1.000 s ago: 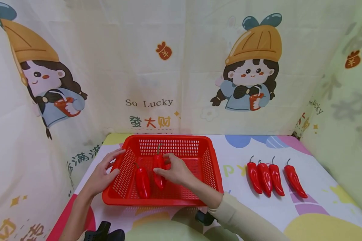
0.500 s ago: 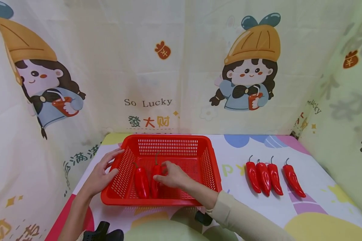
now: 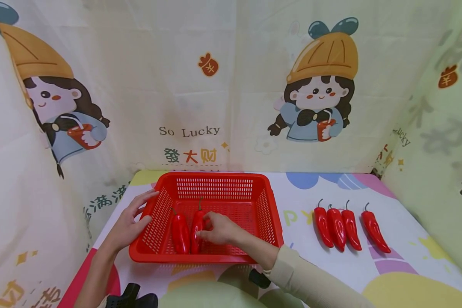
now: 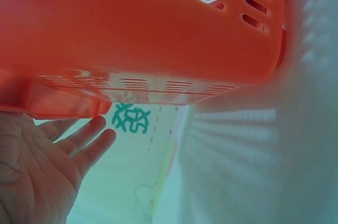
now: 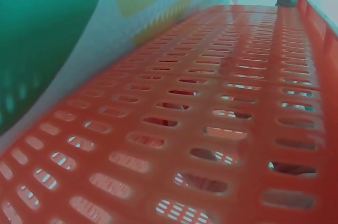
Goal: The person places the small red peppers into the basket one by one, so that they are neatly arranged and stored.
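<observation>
A red perforated plastic basket point(image 3: 211, 258) stands on the table, with two red chili peppers in its left half. My right hand point(image 3: 224, 229) is inside it, thumb and curled fingers at the right-hand chili pepper point(image 3: 196, 226), whose green stem points to the back. Just left of it lies the other chili pepper point(image 3: 180, 234), nearly parallel. My left hand point(image 3: 128, 224) rests at the basket's left rim with its fingers extended; the left wrist view shows the palm point(image 4: 37, 176) beside the basket's outer wall point(image 4: 158, 34). The right wrist view shows only the slotted outer wall point(image 5: 211, 108).
Several red chili peppers point(image 3: 336, 226) lie on the table to the right of the basket, one set slightly apart point(image 3: 375, 231). A patterned cloth point(image 3: 238, 107) hangs behind and at both sides. The table cover point(image 3: 296, 192) is white with coloured prints.
My right hand has moved down and slightly toward the front with the second chili pepper, which now lies alongside the first. My left hand has stayed at the rim.
</observation>
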`<action>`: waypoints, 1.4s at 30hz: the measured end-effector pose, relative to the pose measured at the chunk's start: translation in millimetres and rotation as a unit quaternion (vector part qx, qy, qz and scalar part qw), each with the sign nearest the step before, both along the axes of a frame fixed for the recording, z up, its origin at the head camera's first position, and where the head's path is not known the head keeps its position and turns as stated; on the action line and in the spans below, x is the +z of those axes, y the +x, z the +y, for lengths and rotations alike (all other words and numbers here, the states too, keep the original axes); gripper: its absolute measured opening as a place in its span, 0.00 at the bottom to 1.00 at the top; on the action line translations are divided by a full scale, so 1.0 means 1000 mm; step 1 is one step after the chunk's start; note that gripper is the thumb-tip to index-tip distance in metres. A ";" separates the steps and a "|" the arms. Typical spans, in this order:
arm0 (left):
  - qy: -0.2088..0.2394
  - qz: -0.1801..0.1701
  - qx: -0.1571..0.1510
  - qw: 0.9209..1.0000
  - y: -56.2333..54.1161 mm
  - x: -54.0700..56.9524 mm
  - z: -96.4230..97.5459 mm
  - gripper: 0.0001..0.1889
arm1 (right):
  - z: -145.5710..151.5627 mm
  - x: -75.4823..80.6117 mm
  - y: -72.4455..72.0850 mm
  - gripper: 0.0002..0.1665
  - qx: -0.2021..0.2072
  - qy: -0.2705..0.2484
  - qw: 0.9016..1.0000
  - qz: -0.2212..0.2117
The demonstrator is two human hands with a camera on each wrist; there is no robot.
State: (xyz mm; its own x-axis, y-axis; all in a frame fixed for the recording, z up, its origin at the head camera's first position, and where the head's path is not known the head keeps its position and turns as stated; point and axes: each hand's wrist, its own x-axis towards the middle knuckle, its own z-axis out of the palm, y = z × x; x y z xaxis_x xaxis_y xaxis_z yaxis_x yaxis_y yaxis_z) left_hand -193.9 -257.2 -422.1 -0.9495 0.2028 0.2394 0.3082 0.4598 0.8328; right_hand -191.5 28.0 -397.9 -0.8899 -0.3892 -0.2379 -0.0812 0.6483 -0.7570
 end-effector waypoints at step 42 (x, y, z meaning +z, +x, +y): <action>0.010 -0.006 0.000 1.000 0.002 -0.001 0.000 0.40 | 0.042 0.024 0.023 0.35 -0.046 -0.080 0.977 0.191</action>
State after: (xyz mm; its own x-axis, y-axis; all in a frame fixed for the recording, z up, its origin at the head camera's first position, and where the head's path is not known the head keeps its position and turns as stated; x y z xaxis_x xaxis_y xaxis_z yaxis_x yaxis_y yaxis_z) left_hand -191.8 -257.5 -422.8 -0.9525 0.1979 0.2316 0.2977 0.4425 0.8459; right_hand -168.2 69.8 -373.6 -0.9351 -0.3083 0.1749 -0.3239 0.5428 -0.7749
